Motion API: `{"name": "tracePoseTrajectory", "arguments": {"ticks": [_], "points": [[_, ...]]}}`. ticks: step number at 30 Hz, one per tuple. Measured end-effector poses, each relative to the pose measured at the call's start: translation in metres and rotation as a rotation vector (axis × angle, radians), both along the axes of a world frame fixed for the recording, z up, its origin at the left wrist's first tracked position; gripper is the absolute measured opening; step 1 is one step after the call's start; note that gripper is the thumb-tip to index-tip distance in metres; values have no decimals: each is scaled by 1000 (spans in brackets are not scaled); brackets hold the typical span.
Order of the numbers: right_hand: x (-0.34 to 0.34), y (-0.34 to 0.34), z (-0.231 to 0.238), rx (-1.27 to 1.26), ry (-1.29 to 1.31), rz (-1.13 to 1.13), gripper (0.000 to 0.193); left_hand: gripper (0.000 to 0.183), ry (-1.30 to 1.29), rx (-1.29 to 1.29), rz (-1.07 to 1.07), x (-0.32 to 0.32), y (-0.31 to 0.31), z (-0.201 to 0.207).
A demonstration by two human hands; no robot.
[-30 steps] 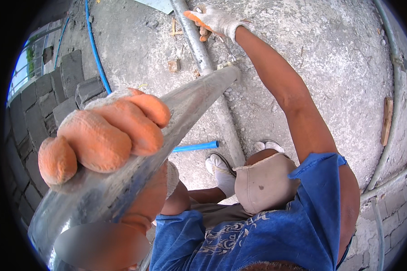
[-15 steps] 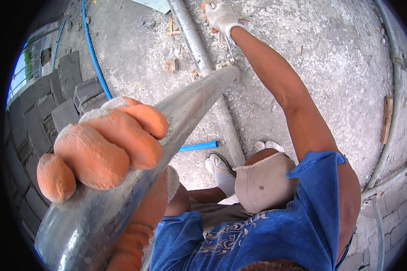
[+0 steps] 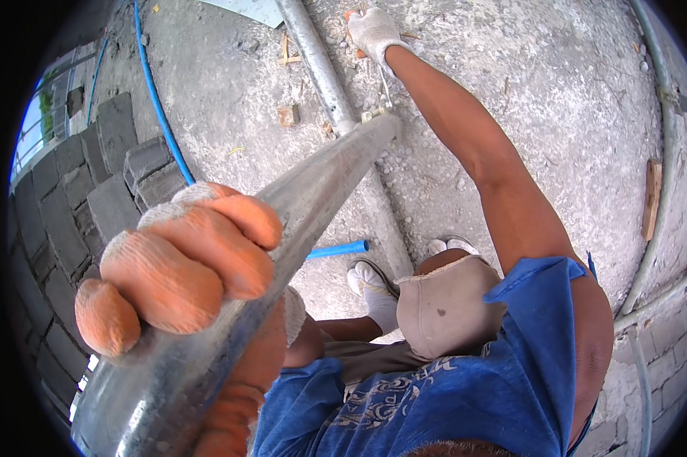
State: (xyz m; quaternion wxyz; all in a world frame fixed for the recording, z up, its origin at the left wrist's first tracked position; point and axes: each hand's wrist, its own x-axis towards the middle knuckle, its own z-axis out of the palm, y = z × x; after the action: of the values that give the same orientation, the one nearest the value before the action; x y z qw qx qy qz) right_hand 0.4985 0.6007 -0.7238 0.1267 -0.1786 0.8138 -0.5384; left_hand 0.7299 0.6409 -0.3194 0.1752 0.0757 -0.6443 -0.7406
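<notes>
My left hand (image 3: 183, 266), in an orange-palmed work glove, is clenched around a long grey metal pipe (image 3: 282, 244) close under the camera; the gloved fingers (image 3: 206, 251) wrap over the top of it, and the pipe slants away from me, down to the concrete floor (image 3: 511, 84), where its far end sits just beside a second grey pipe (image 3: 320, 68) lying on the ground. My right arm stretches out straight ahead, and my right hand (image 3: 374, 32), in a pale glove with orange at the fingertips, rests low by the floor just past the lying pipe; whether those fingers grip anything I cannot tell. A short blue tube (image 3: 336, 250) lies near my white shoes (image 3: 370, 286). A blue hose (image 3: 156, 99) runs along stacked grey paving blocks (image 3: 92, 183) at left.
</notes>
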Motion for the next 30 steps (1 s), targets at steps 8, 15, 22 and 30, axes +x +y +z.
{"name": "tracePoseTrajectory", "arguments": {"ticks": [8,15,22,30], "points": [[-4,-2,-13,84,61,21,39,71,-58,39,114,0,14,2],[-13,22,-13,10,-160,-177,38,55,-71,-82,-140,-1,-5,4],[-3,7,-7,-177,-179,-171,22,29,-187,1925,445,-3,-15,36],[-2,10,2,-36,-174,14,24,19,-56,2509,960,-5,-18,67]]}}
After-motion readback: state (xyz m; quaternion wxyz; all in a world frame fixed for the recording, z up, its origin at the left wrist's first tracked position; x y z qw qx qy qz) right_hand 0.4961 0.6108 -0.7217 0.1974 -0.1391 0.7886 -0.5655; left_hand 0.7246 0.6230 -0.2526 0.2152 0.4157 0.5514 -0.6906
